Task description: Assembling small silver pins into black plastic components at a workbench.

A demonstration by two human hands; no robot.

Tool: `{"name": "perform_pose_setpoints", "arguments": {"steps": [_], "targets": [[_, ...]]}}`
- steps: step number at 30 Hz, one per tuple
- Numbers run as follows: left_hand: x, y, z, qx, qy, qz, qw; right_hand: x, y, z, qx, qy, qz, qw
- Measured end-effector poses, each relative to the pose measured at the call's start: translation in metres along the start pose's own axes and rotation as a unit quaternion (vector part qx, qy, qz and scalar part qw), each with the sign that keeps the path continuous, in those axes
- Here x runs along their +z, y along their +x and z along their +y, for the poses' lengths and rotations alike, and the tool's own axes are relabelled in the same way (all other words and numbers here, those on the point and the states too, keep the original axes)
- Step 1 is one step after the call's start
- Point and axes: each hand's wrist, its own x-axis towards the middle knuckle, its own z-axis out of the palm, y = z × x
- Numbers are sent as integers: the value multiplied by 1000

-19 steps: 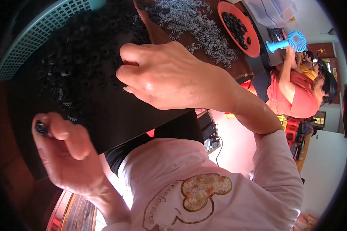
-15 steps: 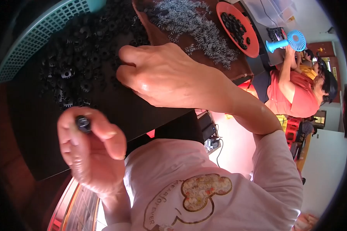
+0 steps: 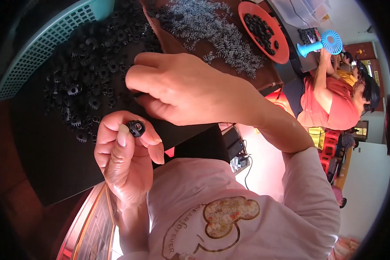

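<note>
My left hand [image 3: 123,156] is closed, pinching a small black round plastic part [image 3: 137,128] between thumb and fingers. Its hollow end faces up, and a bit of metal seems to show inside. Just above it, my right hand [image 3: 173,86] is bent over the dark table with thumb and fingers pressed together. Something small and dark shows at its fingertips, too hidden to name. Beyond both hands lies a heap of loose black plastic parts [image 3: 91,78], some with toothed rims.
A teal perforated basket [image 3: 43,47] stands at the far left. Small metal springs [image 3: 221,37] lie heaped on a brown cloth [image 3: 264,73], beside a red dish [image 3: 279,52] of black rings. At the right, a person in red [image 3: 329,102] holds a blue handheld fan [image 3: 331,42].
My left hand has moved right and up, bringing the black part close beneath my right hand. The right hand has turned slightly, its fingers now lower and nearer the part.
</note>
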Motion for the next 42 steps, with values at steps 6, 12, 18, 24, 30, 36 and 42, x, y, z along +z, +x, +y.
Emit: {"name": "perform_pose_setpoints", "arguments": {"steps": [6, 12, 18, 24, 30, 36, 42], "targets": [[2, 2, -2, 3, 22, 33, 999, -3, -8, 3, -2, 177, 101, 979], [4, 3, -4, 5, 24, 58, 998, -24, -20, -11, 164, 445, 45, 879], [5, 3, -4, -1, 28, 65, 997, -22, -20, -18, 187, 485, 59, 852], [5, 3, -3, 0, 40, 67, 997, -22, -21, -18, 154, 474, 61, 865], [3, 3, -5, 12, 48, 43, 998, -12, -24, -12, 93, 498, 91, 857], [3, 4, -5, 2, 38, 56, 998, -17, -28, -15, 129, 482, 60, 865], [4, 6, -8, 9, 41, 42, 998, -29, -28, -21, 176, 509, 32, 842]]}}
